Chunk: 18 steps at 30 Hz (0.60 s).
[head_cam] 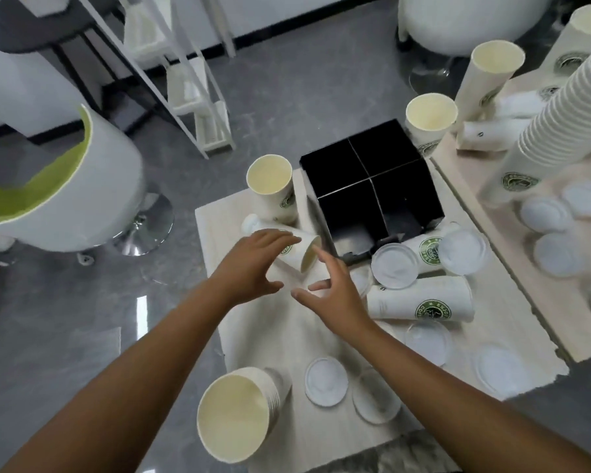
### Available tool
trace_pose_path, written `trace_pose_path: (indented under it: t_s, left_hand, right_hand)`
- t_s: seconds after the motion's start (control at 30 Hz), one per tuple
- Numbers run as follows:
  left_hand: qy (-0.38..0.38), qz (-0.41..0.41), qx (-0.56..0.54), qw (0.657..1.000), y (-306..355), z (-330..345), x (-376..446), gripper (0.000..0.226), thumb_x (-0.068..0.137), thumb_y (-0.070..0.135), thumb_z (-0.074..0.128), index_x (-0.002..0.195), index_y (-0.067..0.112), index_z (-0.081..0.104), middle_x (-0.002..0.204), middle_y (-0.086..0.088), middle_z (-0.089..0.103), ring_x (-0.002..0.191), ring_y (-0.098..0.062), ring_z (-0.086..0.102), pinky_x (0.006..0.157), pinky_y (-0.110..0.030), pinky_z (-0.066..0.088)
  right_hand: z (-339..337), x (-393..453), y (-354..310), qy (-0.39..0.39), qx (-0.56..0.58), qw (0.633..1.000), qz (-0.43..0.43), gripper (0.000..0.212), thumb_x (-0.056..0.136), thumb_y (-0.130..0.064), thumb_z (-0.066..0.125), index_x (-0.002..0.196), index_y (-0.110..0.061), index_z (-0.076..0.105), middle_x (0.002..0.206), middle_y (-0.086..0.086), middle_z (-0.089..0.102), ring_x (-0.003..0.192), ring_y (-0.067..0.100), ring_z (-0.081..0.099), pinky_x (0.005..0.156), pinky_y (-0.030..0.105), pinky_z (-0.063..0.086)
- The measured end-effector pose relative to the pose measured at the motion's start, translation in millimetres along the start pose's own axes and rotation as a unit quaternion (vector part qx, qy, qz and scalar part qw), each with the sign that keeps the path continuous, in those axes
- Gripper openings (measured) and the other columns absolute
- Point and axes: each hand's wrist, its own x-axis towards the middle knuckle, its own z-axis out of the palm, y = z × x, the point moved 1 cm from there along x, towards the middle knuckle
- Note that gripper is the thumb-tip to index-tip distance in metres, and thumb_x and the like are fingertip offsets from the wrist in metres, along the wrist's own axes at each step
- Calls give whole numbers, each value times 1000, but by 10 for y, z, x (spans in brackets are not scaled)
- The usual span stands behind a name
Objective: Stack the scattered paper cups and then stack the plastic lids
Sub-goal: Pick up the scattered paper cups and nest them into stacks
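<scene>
Head view, one frame. Markings: each paper cup carries a round green emblem with ring lettering; on the large lying cup (420, 301) it reads inverted and only fragments such as "ENJOY" come through (the rest is too blurred to read). The half-covered lying cup (427, 249) shows the same emblem, its central word illegible.

Cup under the hands (299, 252): lying on its side on the light wood table (253, 322), long axis running left-right with a slight tilt, open mouth toward the right and the black four-compartment box (372, 189), base toward the upright cup (273, 187) at the table's far left corner.

Left hand (253, 264): fingers spread and lightly arched over the cup's body; contact cannot be told. Right hand (335, 288): fingers spread, one fingertip near the cup's rim, nothing gripped.

Large lying cup: long axis left-right, mouth to the right. Nested stack of cups (236, 418) stands at the near edge, mouth up. A second tall stack (567, 114) leans on the adjoining table at right.

Lids: one clear lid (394, 266) rests on the half-covered cup; others (326, 380) lie flat and separate along the near and right table area.
</scene>
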Motion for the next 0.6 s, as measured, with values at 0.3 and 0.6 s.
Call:
trace_pose_path:
  t_s: [0.3,0.6]
  left_hand:
    - [-78,45,128,988,32,362,580,107,72,34,91,160,25,30,166,-1,35,152,-27,34,114,-49,34]
    - [30,-44,-59,997,94,209,299,90,68,42,87,146,26,45,144,5,54,134,-22,47,99,-36,27]
  right_hand:
    - [31,111,225,-18,-15,998,64,99,91,-19,75,164,-36,9,161,4,22,137,22,49,107,24,45]
    - [36,20,166,-36,21,999,33,110,85,-19,82,161,-41,6,161,-11,17,138,12,45,109,40,50]
